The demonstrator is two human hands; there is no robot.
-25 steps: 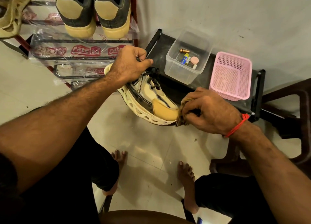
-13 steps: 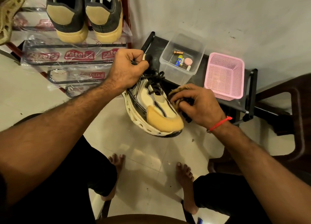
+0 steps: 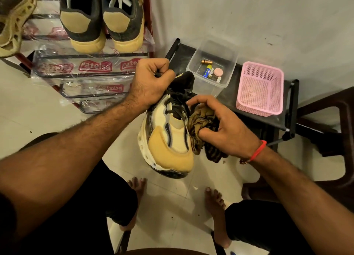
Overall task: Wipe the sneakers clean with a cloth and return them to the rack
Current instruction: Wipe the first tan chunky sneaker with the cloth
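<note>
A cream, tan and black sneaker (image 3: 168,139) hangs in the air in front of me, toe pointing toward me. My left hand (image 3: 149,82) grips it at the heel and collar. My right hand (image 3: 222,126) holds a crumpled brown cloth (image 3: 201,124) and presses it against the sneaker's right side near the laces. The shoe rack (image 3: 92,68), wrapped in printed plastic, stands at the upper left. It carries a dark pair with tan heels (image 3: 101,20) and a webbed tan shoe (image 3: 13,20) at the far left.
A low black shelf (image 3: 291,109) against the wall holds a clear tub (image 3: 212,66) with batteries and a pink mesh basket (image 3: 260,88). A dark chair (image 3: 329,132) stands at the right. My bare feet rest on the tiled floor (image 3: 172,206) below.
The sneaker turned from lying sideways to toe toward me. My right hand moved the cloth from the toe up to the sneaker's right side by the laces.
</note>
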